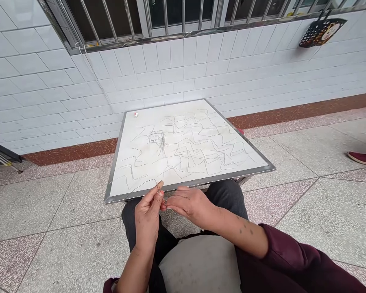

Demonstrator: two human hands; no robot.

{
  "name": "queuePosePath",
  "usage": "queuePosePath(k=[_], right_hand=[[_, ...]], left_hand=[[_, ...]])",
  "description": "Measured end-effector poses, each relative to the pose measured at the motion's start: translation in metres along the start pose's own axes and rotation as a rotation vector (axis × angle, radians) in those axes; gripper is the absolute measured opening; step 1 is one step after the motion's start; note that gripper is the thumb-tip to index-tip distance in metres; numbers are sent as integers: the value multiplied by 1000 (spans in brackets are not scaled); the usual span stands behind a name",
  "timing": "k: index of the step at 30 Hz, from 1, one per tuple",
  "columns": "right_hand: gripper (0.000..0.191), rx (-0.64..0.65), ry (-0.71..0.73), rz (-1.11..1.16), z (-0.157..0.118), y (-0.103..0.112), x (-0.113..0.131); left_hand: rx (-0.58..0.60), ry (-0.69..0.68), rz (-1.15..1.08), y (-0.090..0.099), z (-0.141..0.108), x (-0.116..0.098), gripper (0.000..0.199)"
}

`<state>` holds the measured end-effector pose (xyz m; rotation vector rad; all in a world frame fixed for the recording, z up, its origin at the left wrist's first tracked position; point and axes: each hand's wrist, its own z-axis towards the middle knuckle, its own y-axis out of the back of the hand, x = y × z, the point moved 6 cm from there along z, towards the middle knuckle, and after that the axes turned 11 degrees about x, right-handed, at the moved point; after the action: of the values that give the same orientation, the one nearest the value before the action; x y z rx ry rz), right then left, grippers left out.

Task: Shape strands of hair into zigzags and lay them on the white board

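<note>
My left hand [149, 209] pinches a thin dark wire [146, 182] between thumb and fingers, just over the near edge of the white table [171, 182]. Close beside it, to the right, my right hand [190, 203] has its thumb and fingertips closed on the same wire. The fingertips of both hands nearly meet. Many thin, bent dark wires [212, 142] lie spread over the tabletop. A tangled bunch of them [161, 138] sits left of the middle.
A small white and red object [136, 115] lies at the table's far left corner. Behind stands a tiled wall [171, 73] with barred windows. A patterned bag [321, 32] hangs at the upper right. Another person's red shoe [364, 158] shows at the right edge.
</note>
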<state>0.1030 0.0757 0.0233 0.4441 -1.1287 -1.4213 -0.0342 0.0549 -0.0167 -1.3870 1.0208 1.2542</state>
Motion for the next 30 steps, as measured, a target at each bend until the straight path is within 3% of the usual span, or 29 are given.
queuePosePath(k=[8, 14, 21, 30], right_hand=[[24, 198, 232, -206, 7, 17, 10], [23, 239, 350, -336, 4, 19, 8], [24, 219, 246, -289, 3, 27, 0], [26, 209, 298, -183, 8, 31, 9]], left_hand=[[55, 9, 142, -4, -2, -2, 37], [73, 22, 129, -12, -4, -1, 34], [92, 18, 99, -13, -4, 4, 44], [137, 60, 120, -16, -6, 3, 39]])
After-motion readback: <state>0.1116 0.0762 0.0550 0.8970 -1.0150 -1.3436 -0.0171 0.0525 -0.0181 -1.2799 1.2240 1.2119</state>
